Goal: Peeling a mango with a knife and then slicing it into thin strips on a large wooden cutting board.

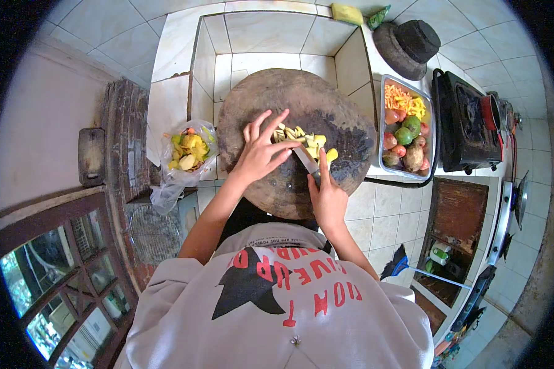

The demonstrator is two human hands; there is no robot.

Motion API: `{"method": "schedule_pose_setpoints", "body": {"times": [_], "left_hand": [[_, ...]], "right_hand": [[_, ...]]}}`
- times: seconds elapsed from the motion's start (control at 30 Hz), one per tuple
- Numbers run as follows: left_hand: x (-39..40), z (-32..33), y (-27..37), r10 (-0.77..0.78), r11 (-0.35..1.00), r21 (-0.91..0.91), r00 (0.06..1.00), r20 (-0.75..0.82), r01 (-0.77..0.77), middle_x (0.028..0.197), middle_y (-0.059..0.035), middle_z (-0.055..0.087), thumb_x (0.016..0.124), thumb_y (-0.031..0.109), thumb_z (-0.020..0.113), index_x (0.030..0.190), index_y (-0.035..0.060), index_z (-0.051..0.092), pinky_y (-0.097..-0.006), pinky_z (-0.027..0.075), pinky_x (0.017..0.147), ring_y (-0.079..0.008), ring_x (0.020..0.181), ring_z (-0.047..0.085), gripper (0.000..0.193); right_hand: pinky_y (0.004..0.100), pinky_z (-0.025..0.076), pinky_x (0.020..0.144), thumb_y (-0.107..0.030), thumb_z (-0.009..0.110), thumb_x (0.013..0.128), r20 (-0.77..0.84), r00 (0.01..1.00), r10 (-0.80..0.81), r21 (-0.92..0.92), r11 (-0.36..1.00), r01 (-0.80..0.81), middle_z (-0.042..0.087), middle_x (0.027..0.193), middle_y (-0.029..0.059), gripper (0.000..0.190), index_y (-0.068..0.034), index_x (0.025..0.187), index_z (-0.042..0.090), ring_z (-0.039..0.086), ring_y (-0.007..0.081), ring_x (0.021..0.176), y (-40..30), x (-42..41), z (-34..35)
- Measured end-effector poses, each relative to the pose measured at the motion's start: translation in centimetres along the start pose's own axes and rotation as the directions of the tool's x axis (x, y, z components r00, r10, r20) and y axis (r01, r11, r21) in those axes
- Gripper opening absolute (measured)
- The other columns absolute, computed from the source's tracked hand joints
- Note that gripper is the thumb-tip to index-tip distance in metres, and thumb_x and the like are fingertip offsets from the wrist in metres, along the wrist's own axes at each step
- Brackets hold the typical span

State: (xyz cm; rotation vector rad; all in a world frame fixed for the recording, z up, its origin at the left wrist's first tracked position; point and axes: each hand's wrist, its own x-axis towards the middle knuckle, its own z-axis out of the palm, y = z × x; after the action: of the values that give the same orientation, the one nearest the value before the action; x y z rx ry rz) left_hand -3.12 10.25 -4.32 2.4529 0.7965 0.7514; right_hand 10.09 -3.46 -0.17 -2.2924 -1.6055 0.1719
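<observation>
A round wooden chopping board [267,94] lies before me, dark and wet on its right side. My right hand [328,196] grips a kitchen knife [306,159], its index finger stretched along the blade's back. The blade points up and left, its tip beside pale yellow cut pieces [316,140] of a fruit or vegetable. Thin strips [290,133] of it lie at the left of the pile. My left hand [263,154] is over the board with fingers spread, its fingertips close to the strips and the knife tip. Whether its fingers touch the blade is unclear.
A plastic bag of peelings [188,150] stands left of the board. To the right, a clear container [431,138] holds shredded orange strips, yellow pieces and whole vegetables or fruits. Beyond it is a black gas stove [464,124]. A stone mortar [399,50] stands behind. The board sits over a tiled basin [270,34].
</observation>
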Motion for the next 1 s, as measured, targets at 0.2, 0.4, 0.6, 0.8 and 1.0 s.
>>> {"method": "schedule_pose_setpoints", "body": {"times": [0.2, 0.4, 0.6, 0.8, 1.0], "left_hand": [[1.2, 0.5, -1.1, -0.084, 0.994, 0.064, 0.995, -0.057, 0.087, 0.134, -0.0009, 0.037, 0.084, 0.026, 0.049, 0.094, 0.0219, 0.068, -0.0452, 0.018, 0.100, -0.0288, 0.124, 0.027, 0.022], [4.4, 2.4, 0.3, 0.100, 0.991, -0.083, 0.994, -0.033, -0.103, 0.112, 0.0008, 0.054, 0.075, 0.022, 0.063, 0.102, 0.0138, 0.062, -0.0355, 0.034, 0.091, -0.0207, 0.107, 0.045, 0.028], [6.6, 4.5, 1.0, 0.149, 0.989, -0.023, 0.945, 0.290, -0.149, 0.089, 0.0006, 0.057, 0.070, 0.023, 0.067, 0.093, 0.0116, 0.064, -0.0338, 0.034, 0.084, -0.0180, 0.093, 0.048, 0.026], [7.4, 4.9, 1.7, 0.088, 0.995, 0.014, 0.930, 0.357, -0.100, 0.083, -0.0019, 0.055, 0.066, 0.017, 0.069, 0.087, 0.0120, 0.062, -0.0353, 0.033, 0.080, -0.0191, 0.091, 0.049, 0.023], [7.0, 5.1, 1.4, 0.076, 0.997, -0.008, 0.935, 0.346, -0.078, 0.083, -0.0025, 0.057, 0.065, 0.016, 0.070, 0.085, 0.0120, 0.056, -0.0364, 0.033, 0.080, -0.0210, 0.089, 0.052, 0.025]], "right_hand": [[0.0361, 0.045, 0.042, -0.018, 0.059, 0.079, 0.028, 0.999, 0.031, -0.018, 0.999, -0.030, 0.059, 0.063, 0.0102, 0.065, -0.018, 0.136, 0.027, 0.058, 0.0256, 0.048, 1.0, -0.9, -0.8], [0.0375, 0.041, 0.042, -0.015, 0.057, 0.081, 0.048, 0.980, 0.195, 0.082, 0.977, -0.198, 0.053, 0.052, 0.0127, 0.063, -0.018, 0.136, 0.028, 0.055, 0.0290, 0.045, 2.7, -1.9, -2.3], [0.0374, 0.040, 0.043, -0.015, 0.056, 0.083, -0.040, 0.955, 0.293, 0.173, 0.944, -0.282, 0.054, 0.053, 0.0152, 0.060, -0.016, 0.136, 0.029, 0.055, 0.0298, 0.046, 4.9, -1.9, -3.3], [0.0366, 0.041, 0.044, -0.013, 0.055, 0.083, -0.023, 0.943, 0.333, 0.239, 0.917, -0.318, 0.054, 0.053, 0.0156, 0.058, -0.017, 0.136, 0.030, 0.054, 0.0289, 0.045, 4.6, -1.9, -3.1], [0.0323, 0.039, 0.044, -0.012, 0.055, 0.084, -0.019, 0.946, 0.322, 0.290, 0.908, -0.303, 0.049, 0.051, 0.0128, 0.058, -0.018, 0.136, 0.030, 0.048, 0.0238, 0.043, 3.8, -2.0, -2.7]]}}
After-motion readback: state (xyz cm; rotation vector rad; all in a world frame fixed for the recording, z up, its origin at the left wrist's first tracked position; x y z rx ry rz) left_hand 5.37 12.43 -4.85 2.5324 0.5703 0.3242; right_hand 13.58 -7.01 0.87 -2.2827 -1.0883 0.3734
